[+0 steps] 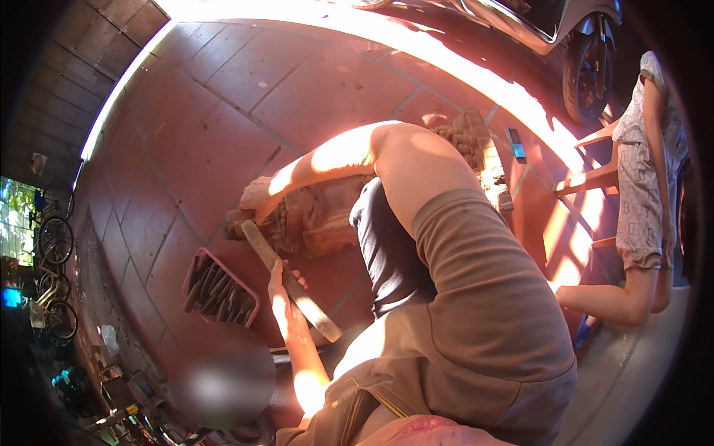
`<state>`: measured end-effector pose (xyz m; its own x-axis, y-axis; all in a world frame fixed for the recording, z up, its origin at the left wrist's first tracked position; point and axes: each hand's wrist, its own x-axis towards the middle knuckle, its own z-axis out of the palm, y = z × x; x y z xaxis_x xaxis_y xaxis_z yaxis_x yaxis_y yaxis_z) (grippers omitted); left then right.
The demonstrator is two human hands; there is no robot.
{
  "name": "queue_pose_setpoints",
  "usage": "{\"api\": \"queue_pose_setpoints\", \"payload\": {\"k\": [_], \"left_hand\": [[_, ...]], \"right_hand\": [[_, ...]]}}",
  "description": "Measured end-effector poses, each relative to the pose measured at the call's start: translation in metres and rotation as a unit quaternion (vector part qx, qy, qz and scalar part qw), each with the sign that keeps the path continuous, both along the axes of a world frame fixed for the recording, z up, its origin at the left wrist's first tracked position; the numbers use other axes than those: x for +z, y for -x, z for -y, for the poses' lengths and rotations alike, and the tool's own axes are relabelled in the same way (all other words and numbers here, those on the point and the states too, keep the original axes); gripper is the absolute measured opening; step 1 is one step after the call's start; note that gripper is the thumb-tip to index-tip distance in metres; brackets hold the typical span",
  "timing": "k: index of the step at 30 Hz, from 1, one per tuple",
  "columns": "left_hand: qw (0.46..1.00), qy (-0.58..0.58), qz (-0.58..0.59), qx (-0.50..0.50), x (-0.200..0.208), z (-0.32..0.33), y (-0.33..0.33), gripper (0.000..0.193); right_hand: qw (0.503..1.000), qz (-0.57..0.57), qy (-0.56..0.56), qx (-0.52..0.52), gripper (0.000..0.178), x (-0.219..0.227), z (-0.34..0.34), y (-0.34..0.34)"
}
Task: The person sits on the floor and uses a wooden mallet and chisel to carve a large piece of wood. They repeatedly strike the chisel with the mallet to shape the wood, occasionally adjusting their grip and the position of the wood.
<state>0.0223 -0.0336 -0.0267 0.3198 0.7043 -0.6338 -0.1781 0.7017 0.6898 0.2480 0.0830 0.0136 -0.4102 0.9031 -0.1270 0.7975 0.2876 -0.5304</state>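
My left hand (282, 293) is closed around a plain wooden bar (312, 312), which slants from the carving's end toward my chest. Bent at the elbow, my right arm reaches over a brown carved wooden piece (327, 215) that lies on the floor. At the carving's left end, my right hand (258, 195) has its fingers curled, close to the bar's far tip. What those fingers grip, if anything, is hidden. My arm and dark-trousered knee cover the middle of the carving; its knobbly right end (476, 149) shows beyond my elbow.
A pink-rimmed tray (256, 303) of several dark slim tools sits left of my left hand. A phone (516, 146) lies on the red tiles beyond the carving. At right, another person (639, 201) is by a chair (587, 181); a motorbike (587, 74) stands behind. Bicycles (56, 241) are far left.
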Motion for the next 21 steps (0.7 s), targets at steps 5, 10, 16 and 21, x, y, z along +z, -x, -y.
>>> {"api": "queue_pose_setpoints", "payload": {"k": [5,10,16,21], "left_hand": [[1.0,-0.008,0.009,-0.014,-0.005,-0.003,-0.001,0.031],[1.0,0.007,0.002,-0.013,-0.012,-0.006,0.002,0.032],[0.999,0.024,0.014,-0.026,-0.016,-0.012,0.006,0.028],[0.998,0.036,0.037,-0.028,-0.005,-0.002,-0.003,0.021]], "right_hand": [[0.998,0.046,-0.03,0.014,0.038,-0.021,-0.017,0.003],[0.999,0.037,-0.011,0.015,0.038,-0.025,-0.017,-0.004],[1.0,0.025,-0.006,0.011,0.038,-0.011,-0.014,-0.006],[1.0,0.024,0.005,0.006,0.038,-0.01,-0.011,-0.011]]}}
